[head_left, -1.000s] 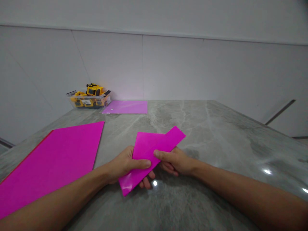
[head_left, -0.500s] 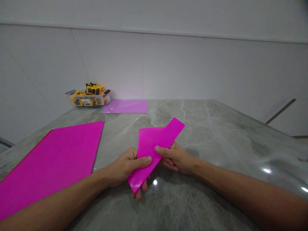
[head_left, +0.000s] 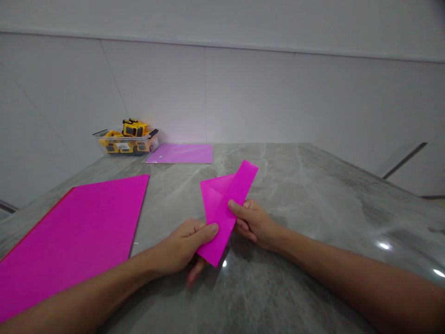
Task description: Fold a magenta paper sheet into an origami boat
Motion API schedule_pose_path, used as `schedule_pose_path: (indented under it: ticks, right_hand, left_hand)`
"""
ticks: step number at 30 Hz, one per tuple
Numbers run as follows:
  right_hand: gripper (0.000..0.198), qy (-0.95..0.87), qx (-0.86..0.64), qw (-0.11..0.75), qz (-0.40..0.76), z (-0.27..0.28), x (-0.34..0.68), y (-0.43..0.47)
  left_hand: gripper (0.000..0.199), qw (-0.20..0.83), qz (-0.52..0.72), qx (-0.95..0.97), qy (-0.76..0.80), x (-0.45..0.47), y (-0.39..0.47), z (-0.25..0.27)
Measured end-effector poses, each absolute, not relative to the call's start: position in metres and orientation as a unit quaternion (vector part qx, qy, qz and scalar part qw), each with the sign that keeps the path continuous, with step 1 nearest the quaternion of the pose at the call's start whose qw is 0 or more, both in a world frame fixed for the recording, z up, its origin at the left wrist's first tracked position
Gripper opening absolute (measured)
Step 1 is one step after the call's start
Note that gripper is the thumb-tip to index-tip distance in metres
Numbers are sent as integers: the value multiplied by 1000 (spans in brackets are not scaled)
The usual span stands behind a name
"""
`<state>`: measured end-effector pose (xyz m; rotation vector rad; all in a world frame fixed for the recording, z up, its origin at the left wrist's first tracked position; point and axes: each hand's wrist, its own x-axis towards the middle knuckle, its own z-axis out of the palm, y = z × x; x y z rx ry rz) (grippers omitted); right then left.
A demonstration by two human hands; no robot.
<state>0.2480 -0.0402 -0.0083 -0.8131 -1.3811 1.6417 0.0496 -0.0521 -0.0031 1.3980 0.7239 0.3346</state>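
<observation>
A folded piece of bright pink paper (head_left: pixel 222 204) is held between my two hands, above the table. It has a long straight strip slanting up to the right, with a triangular part showing behind it on the left. My left hand (head_left: pixel 187 243) pinches its lower left part, thumb on top and fingers underneath. On the right edge, my right hand (head_left: pixel 255 223) grips it in the same way, its thumb pressing the strip. The fingers below the paper are partly hidden.
A large pink paper stack (head_left: pixel 86 222) with a red left edge lies at left, partly under my left forearm. Farther back are a clear plastic box (head_left: pixel 127 144) of yellow toy vehicles and a lilac paper pack (head_left: pixel 184 153). The grey marbled table (head_left: pixel 313 222) meets a white wall.
The folded paper has turned to stand steeper, its top end shifting left and its bottom end moving right and up. Both hands keep their hold.
</observation>
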Motion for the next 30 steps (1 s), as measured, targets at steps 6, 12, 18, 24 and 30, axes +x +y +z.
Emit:
schedule_pose_path:
  ticks: [6, 12, 18, 24, 30]
  right_hand:
    - [68, -587, -283, 397, 646, -12, 244, -45]
    - [68, -636, -218, 315, 670, -14, 241, -55]
    - [68, -668, -198, 225, 681, -10, 243, -57]
    - [69, -698, -218, 179, 658, -7, 246, -56]
    - [69, -669, -268, 211, 661, -9, 239, -55]
  left_hand:
    - [71, 608, 176, 700, 330, 56, -65, 0]
    - [66, 590, 235, 700, 326, 60, -71, -1]
    - [67, 563, 234, 732, 305, 61, -73, 4]
    - [66, 513, 234, 761, 321, 59, -72, 2]
    - [66, 520, 262, 738, 340, 64, -69, 5]
